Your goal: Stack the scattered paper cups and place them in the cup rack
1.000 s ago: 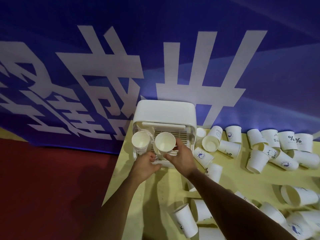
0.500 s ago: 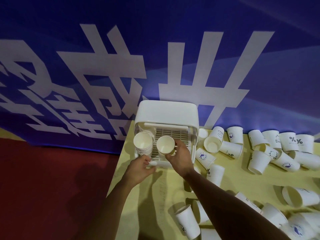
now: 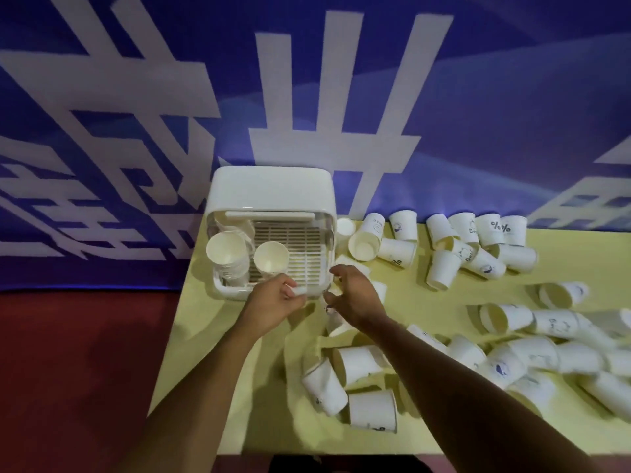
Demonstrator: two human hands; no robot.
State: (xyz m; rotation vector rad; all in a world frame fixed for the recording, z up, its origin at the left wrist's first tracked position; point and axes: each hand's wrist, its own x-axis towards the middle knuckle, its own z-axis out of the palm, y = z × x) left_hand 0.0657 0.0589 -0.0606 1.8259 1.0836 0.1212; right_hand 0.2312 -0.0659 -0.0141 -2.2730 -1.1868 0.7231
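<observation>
The white cup rack (image 3: 269, 196) stands at the table's far left corner, its slatted tray facing me. Inside it a tall stack of paper cups (image 3: 227, 256) leans at the left, with a shorter cup stack (image 3: 271, 257) beside it. My left hand (image 3: 273, 303) grips the rack's front rim with curled fingertips. My right hand (image 3: 353, 297) hovers just off the rack's front right corner, fingers loosely bent and holding nothing. Scattered paper cups (image 3: 440, 271) lie on their sides all over the yellow table (image 3: 426, 302).
More loose cups lie near my right forearm (image 3: 358, 361) and at the right edge (image 3: 505, 317). A blue banner with white characters (image 3: 307, 97) hangs behind the table. Red floor (image 3: 68, 370) lies beyond the table's left edge.
My right hand let go of the shorter cup stack inside the rack and drew back to the rack's front right corner. My left hand stayed at the front rim.
</observation>
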